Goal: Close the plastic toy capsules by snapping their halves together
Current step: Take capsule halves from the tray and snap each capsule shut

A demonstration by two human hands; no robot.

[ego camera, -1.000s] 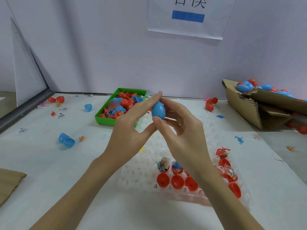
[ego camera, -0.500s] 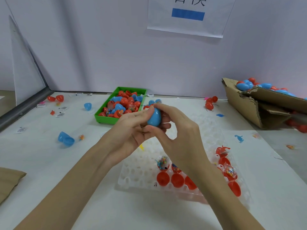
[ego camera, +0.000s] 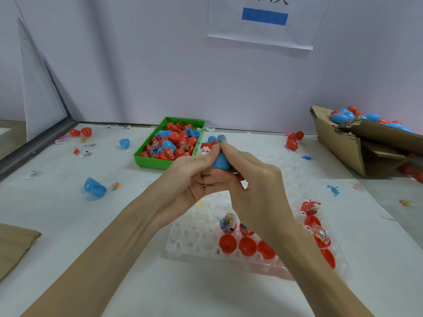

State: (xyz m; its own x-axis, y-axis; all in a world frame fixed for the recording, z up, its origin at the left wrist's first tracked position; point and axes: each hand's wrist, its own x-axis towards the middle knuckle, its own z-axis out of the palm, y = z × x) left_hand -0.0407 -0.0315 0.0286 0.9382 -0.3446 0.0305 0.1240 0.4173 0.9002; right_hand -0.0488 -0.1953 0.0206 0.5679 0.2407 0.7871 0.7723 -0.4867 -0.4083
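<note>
Near the desk's front edge, red halves (ego camera: 247,245) sit in my white tray (ego camera: 194,239). Above the desk's middle, my left hand (ego camera: 190,179) and right hand (ego camera: 256,184) both curl round the blue capsule (ego camera: 220,161). I should squeeze along its axis, keeping the rims aligned. Spare shells fill the green bin (ego camera: 158,162) behind.

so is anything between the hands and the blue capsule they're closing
Nothing visible is. Both the left hand and the right hand already grip the blue capsule directly, fingers curled round it, held above the white tray. Only its lower part shows; the fingers hide the rest.
</note>
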